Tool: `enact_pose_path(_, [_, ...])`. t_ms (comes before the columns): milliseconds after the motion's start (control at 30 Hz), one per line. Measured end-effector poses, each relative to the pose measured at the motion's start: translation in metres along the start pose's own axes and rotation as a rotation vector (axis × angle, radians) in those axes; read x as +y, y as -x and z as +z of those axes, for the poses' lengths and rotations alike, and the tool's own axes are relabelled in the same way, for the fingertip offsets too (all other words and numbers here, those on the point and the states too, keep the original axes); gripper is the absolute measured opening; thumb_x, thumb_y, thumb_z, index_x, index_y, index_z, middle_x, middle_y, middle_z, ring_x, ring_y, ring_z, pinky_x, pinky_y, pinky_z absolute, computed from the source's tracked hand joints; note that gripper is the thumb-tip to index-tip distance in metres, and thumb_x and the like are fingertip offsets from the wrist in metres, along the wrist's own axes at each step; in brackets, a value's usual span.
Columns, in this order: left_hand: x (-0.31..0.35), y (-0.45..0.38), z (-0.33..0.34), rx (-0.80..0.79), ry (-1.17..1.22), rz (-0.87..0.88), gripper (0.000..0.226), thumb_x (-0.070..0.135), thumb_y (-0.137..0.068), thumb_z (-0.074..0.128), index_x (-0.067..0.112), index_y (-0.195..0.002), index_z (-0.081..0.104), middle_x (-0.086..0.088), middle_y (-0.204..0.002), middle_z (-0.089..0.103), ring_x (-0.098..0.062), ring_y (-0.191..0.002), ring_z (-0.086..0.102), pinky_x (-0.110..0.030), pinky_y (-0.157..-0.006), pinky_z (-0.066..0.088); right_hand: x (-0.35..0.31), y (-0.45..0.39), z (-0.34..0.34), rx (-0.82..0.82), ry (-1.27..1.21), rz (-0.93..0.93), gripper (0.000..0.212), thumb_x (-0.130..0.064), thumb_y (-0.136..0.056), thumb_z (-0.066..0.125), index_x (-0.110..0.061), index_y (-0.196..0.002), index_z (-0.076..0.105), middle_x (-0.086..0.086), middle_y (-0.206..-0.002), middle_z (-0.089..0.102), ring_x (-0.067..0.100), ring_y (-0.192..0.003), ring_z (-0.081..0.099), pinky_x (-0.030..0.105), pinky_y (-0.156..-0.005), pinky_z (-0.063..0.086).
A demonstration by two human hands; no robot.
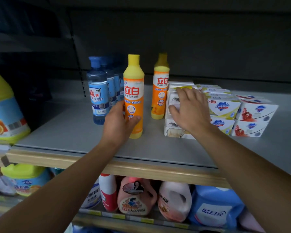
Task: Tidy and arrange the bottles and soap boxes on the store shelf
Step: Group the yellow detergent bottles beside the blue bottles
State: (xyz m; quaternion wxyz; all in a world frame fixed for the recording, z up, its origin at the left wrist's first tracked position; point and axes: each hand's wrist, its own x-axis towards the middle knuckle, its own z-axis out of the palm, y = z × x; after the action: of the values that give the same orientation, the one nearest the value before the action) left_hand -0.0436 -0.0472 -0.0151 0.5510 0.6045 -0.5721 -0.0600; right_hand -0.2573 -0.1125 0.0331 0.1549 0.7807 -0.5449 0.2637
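Orange-and-yellow dish soap bottle (133, 96) stands upright on the grey shelf (77, 132), the left hand (118, 122) wrapped around its lower half. Beside a second such bottle (160, 88), the right hand (190, 109) rests with fingers spread on stacked white soap boxes (172, 128).

The large jug (2, 105) (left edge) is cropped and blurred.

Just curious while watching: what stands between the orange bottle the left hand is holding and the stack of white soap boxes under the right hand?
In the head view, a second orange bottle stands there, set farther back on the shelf.
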Motion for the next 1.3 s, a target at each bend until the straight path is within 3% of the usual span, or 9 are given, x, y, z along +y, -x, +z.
enact_pose_path(267, [-0.019,-0.045,0.034,0.047,-0.058,-0.046,0.047,0.024,-0.090,0.065,0.022,-0.133,0.045,0.000,-0.127,0.062,-0.020,-0.114,0.059,-0.037,-0.096,0.047,0.003,0.002,0.022,0.098,0.060,0.004,0.056,-0.049,-0.094,0.042,-0.018,-0.140,0.042,0.007,-0.138,0.050,0.029,-0.131,0.040,0.052,-0.118,0.016])
enact_pose_path(367, [-0.028,-0.068,0.051,0.059,-0.079,-0.079,0.047,0.025,-0.092,0.062,0.020,-0.135,0.044,-0.003,-0.132,0.059,-0.024,-0.119,0.056,-0.035,-0.098,0.043,0.004,0.002,0.025,0.122,0.055,0.003,0.053,-0.047,-0.093,0.042,-0.017,-0.137,0.045,0.006,-0.134,0.051,0.029,-0.129,0.041,0.052,-0.118,0.016])
enact_pose_path(533, [-0.040,-0.107,0.078,0.070,-0.090,-0.136,0.051,0.026,-0.092,0.063,0.019,-0.138,0.041,-0.005,-0.136,0.056,-0.026,-0.123,0.054,-0.047,-0.104,0.044,0.002,-0.002,0.023,0.134,0.054,0.030,0.050,-0.050,-0.094,0.037,-0.019,-0.131,0.050,0.005,-0.126,0.055,0.029,-0.122,0.045,0.052,-0.114,0.024])
enact_pose_path(633, [-0.049,-0.128,0.092,0.075,-0.094,-0.157,0.053,0.026,-0.092,0.063,0.019,-0.139,0.040,-0.006,-0.137,0.055,-0.027,-0.125,0.052,-0.047,-0.104,0.043,0.002,-0.008,0.019,0.142,0.044,0.044,0.055,-0.052,-0.091,0.030,-0.020,-0.128,0.055,0.004,-0.123,0.058,0.029,-0.118,0.047,0.052,-0.112,0.026])
enact_pose_path(800, [-0.065,-0.154,0.106,0.097,-0.102,-0.175,0.052,0.027,-0.093,0.062,0.022,-0.139,0.040,-0.004,-0.136,0.055,-0.026,-0.125,0.052,-0.050,-0.104,0.044,0.007,-0.026,0.019,0.125,0.065,0.024,0.060,-0.055,-0.092,0.025,-0.023,-0.131,0.057,0.001,-0.134,0.056,0.026,-0.131,0.043,0.051,-0.118,0.014])
enact_pose_path(933, [-0.073,-0.167,0.116,0.124,-0.101,-0.150,0.050,0.025,-0.093,0.062,0.018,-0.138,0.042,-0.006,-0.134,0.056,-0.025,-0.122,0.053,-0.045,-0.103,0.043,0.006,-0.034,0.025,0.131,0.057,0.040,0.066,-0.057,-0.091,0.017,-0.025,-0.128,0.061,0.002,-0.125,0.065,0.026,-0.119,0.055,0.049,-0.117,0.018])
enact_pose_path(1133, [-0.086,-0.181,0.126,0.159,-0.168,-0.162,0.046,0.024,-0.092,0.063,0.013,-0.133,0.046,-0.010,-0.131,0.058,-0.027,-0.119,0.056,-0.042,-0.101,0.044,0.004,-0.030,0.036,0.273,-0.026,0.076,0.060,-0.054,-0.091,0.025,-0.023,-0.118,0.068,0.001,-0.113,0.070,0.026,-0.109,0.057,0.047,-0.113,0.024])
enact_pose_path(1300, [-0.094,-0.186,0.126,0.123,-0.228,-0.281,0.043,0.024,-0.091,0.065,0.009,-0.129,0.051,-0.013,-0.129,0.059,-0.030,-0.119,0.056,-0.043,-0.100,0.045,0.002,-0.031,0.039,0.295,-0.073,0.092,0.060,-0.055,-0.090,0.026,-0.021,-0.115,0.069,0.002,-0.112,0.070,0.027,-0.109,0.056,0.048,-0.109,0.026])
